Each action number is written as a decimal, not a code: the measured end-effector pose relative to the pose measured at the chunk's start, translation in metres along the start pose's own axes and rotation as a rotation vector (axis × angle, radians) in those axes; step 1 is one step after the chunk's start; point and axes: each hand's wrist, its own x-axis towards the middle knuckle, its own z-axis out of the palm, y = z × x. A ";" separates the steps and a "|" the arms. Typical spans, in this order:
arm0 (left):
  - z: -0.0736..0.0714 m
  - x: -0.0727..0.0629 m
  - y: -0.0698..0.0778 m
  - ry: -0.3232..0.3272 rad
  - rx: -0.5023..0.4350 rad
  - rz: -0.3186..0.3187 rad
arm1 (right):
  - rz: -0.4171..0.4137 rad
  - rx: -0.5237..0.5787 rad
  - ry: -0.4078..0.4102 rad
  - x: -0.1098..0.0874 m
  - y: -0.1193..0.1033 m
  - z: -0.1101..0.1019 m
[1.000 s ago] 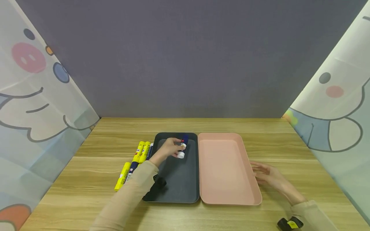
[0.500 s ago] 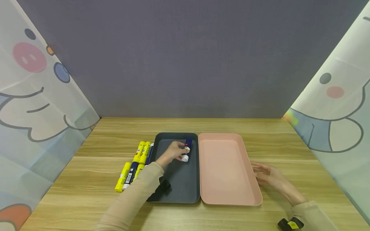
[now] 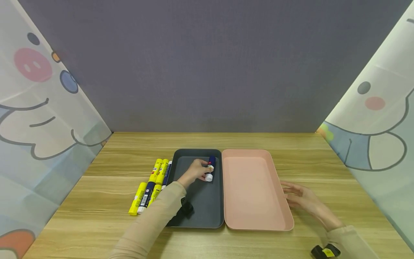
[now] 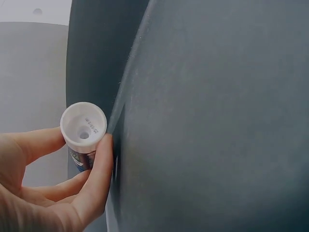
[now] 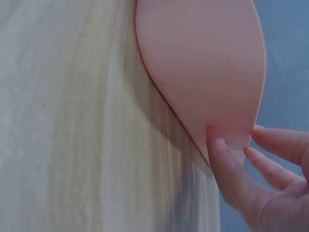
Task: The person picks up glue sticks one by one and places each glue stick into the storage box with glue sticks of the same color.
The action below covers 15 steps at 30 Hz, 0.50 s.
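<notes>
Navy-and-white glue stick, over dark tray near its right wall, is prob. light, stiff & a bit slick, best held mid-barrel; L hand pinches it, R hand touches pink tray w/ loose fingers.

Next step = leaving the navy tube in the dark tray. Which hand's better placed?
Left, I'd say: the left hand pinches the navy tube within the dark tray. The right hand is at the outer side of the pink tray.
</notes>
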 end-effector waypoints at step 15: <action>0.004 0.001 -0.002 0.010 -0.013 0.026 | -0.022 0.000 -0.001 0.000 0.000 0.000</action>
